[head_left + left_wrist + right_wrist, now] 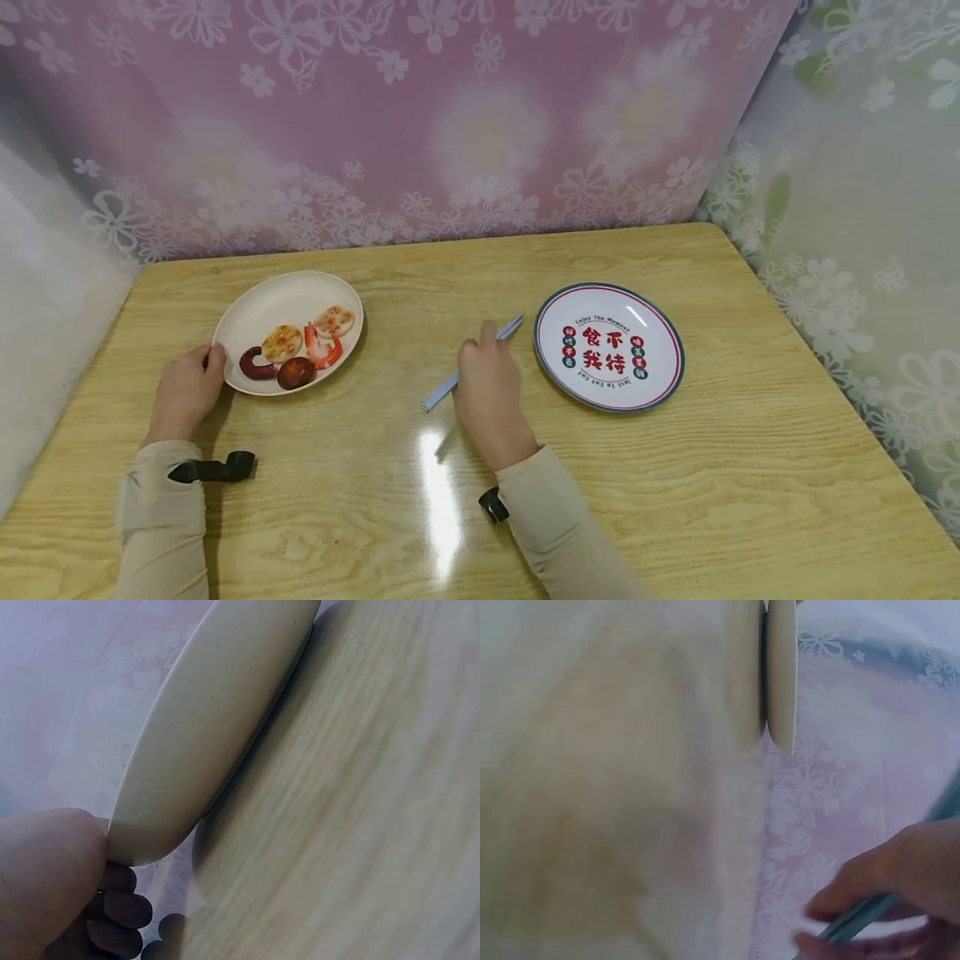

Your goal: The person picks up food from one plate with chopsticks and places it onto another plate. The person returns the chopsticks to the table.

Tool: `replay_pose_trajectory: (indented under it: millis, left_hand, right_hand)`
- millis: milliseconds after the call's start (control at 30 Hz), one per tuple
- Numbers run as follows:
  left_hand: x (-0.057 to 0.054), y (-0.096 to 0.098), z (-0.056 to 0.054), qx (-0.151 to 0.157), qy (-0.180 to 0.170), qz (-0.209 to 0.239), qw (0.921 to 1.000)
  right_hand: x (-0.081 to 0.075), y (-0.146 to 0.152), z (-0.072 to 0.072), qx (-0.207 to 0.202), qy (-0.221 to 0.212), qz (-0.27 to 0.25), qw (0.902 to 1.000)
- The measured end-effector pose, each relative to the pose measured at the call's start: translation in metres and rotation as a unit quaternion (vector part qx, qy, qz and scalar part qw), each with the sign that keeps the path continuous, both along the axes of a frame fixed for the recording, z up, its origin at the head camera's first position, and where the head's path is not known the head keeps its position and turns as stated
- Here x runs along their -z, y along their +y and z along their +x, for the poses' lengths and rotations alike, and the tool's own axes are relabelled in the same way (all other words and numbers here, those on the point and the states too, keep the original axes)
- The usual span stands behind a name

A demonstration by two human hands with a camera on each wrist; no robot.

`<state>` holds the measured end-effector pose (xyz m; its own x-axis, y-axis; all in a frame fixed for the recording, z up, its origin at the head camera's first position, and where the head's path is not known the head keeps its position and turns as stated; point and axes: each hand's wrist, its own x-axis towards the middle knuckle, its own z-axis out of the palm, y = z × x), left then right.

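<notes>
On the left, a cream plate (262, 304) holds a dark red tentacle piece (257, 367), two lotus root slices (282, 343), a brown mushroom cap (296, 373) and a red-and-white shrimp piece (322, 348). My left hand (186, 392) pinches this plate's near left rim, thumb at the edge; curled fingers (120, 909) show below the rim in the left wrist view. Between the two plates, my right hand (489, 396) holds thin blue chopsticks (441, 392) over the table, slanting from lower left to upper right. In the right wrist view, thumb and fingers close round the chopsticks (859, 919).
A white plate (607, 304) with a dark blue rim and red printed characters lies to the right of my right hand. The wooden table (712, 500) ends at a pink floral curtain (360, 150) behind, with pale floral cloth (862, 250) at the right.
</notes>
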<state>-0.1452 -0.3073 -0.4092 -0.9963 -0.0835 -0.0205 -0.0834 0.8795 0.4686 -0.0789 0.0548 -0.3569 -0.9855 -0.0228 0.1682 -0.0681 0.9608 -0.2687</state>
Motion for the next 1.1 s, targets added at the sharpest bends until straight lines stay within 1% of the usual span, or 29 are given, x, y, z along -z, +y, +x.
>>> replay_pose_trajectory:
  millis: [100, 267, 367, 433, 533, 633, 700, 867, 967, 1100]
  left_hand:
    - [0.001, 0.0, 0.001, 0.002, 0.006, -0.001, 1.0]
    - [0.002, 0.002, 0.003, 0.002, 0.009, 0.003, 0.9999]
    - [0.002, 0.003, 0.002, 0.003, 0.01, 0.007, 0.9999]
    - [0.001, 0.003, 0.002, 0.003, 0.013, 0.008, 0.9999]
    - [0.0, 0.003, 0.001, 0.0, 0.015, 0.009, 0.9998]
    - [-0.001, 0.003, 0.001, -0.001, 0.014, 0.008, 0.9999]
    - [-0.002, 0.002, 0.001, -0.002, 0.014, 0.008, 0.9999]
    - [-0.002, 0.002, 0.002, -0.004, 0.007, 0.009, 0.9999]
    - [-0.002, 0.002, 0.002, -0.005, 0.002, 0.01, 0.9999]
    - [-0.001, 0.002, 0.003, -0.006, 0.005, 0.01, 0.9999]
  right_hand:
    - [0.001, -0.006, -0.011, 0.025, -0.039, 0.011, 0.9989]
    - [0.015, -0.012, -0.023, 0.057, -0.071, 0.02, 0.9956]
    - [0.022, -0.013, -0.03, 0.079, -0.081, 0.003, 0.9936]
    - [0.025, -0.013, -0.035, 0.083, -0.076, -0.019, 0.9935]
    - [0.028, -0.015, -0.044, 0.063, -0.08, -0.054, 0.9933]
    - [0.03, -0.02, -0.05, 0.036, -0.101, -0.063, 0.9922]
    - [0.031, -0.024, -0.053, 0.032, -0.108, -0.064, 0.9916]
    - [0.037, -0.03, -0.056, 0.041, -0.103, -0.068, 0.9916]
    - [0.041, -0.031, -0.056, 0.03, -0.097, -0.065, 0.9927]
    - [0.045, -0.032, -0.055, 0.013, -0.077, -0.06, 0.9952]
